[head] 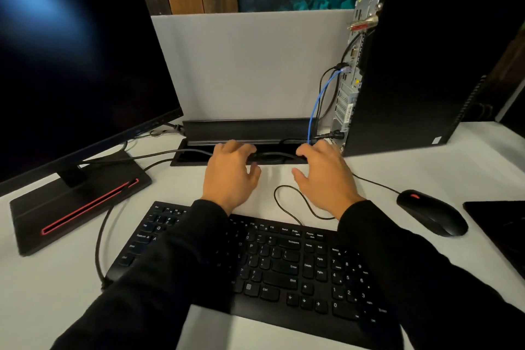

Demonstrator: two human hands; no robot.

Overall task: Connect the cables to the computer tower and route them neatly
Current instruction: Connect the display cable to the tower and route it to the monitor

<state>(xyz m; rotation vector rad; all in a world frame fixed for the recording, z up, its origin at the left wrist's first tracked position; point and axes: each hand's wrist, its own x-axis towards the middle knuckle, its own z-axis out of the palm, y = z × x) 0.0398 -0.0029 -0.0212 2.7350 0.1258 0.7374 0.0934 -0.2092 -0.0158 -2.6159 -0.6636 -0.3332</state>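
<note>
Head view: both hands, left hand (231, 176) and right hand (324, 176), reach into the black bench cable tray (196, 160), fingers curling onto black cables (270, 155) beside the upright black computer tower (420, 71).

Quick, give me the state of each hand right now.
Left hand: fingers reach into the cable slot at the black cables; grip cannot be told.
Right hand: same, fingertips hidden at the slot; cannot be told.
</note>
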